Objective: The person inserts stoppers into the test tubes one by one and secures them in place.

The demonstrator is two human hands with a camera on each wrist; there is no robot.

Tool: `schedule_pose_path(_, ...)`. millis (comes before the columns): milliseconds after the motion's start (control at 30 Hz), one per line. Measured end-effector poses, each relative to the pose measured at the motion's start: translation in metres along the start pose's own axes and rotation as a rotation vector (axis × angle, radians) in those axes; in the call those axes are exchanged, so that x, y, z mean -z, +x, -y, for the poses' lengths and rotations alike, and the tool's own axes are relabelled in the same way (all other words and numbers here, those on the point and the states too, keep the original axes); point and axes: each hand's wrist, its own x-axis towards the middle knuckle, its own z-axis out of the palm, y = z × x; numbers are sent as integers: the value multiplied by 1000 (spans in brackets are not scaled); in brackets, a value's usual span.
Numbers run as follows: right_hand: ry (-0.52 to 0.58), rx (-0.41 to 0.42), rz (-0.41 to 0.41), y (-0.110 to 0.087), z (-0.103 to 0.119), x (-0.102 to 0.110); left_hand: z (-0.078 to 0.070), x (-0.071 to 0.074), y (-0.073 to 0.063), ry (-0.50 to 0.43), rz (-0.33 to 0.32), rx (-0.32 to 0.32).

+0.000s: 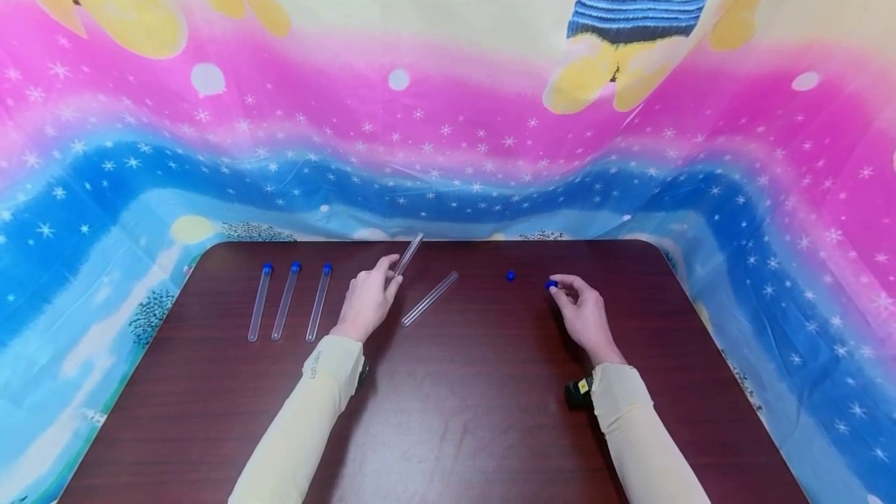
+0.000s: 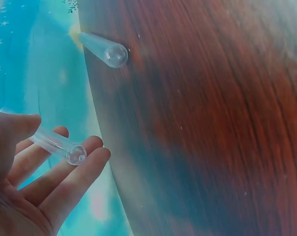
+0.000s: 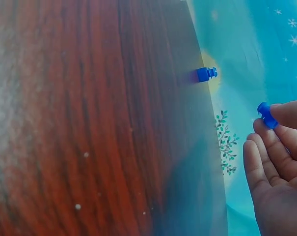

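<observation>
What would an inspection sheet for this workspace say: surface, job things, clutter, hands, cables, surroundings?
Surface: dark wood-grain table, with light glare toward the near side.
Job things: three capped tubes lie side by side at the left; one uncapped tube lies near the middle; one loose cap, blue, sits to its right.
Clutter: nothing seen.
Left hand: holds another uncapped tube, the held tube.
Right hand: pinches a second blue cap, the held cap, above the table.
Cables: nothing seen.
Surroundings: printed cloth, pink and blue with snowflakes, behind and beside the table.
</observation>
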Motion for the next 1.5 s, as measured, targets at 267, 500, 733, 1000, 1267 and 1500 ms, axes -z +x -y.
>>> schedule_pose_path(267,20,-23,4,1,3,-2,-6,0,-3,-8,-15,-43)
schedule_pose_path(500,31,-21,3,3,7,-4,-13,1,-7,-27,7,-51)
schedule_pose_path(733,60,9,-15,6,15,-7,-16,-4,-10,-46,1,-82)
schedule_pose_path(1000,63,51,-45,10,27,-12,-21,-11,-14,-36,-3,-117)
schedule_pose_path(1267,75,75,-59,11,36,-15,-30,-11,-17,-55,24,-134)
schedule_pose_path(1500,195,76,-70,15,45,-20,-37,-14,-17,-58,32,-171)
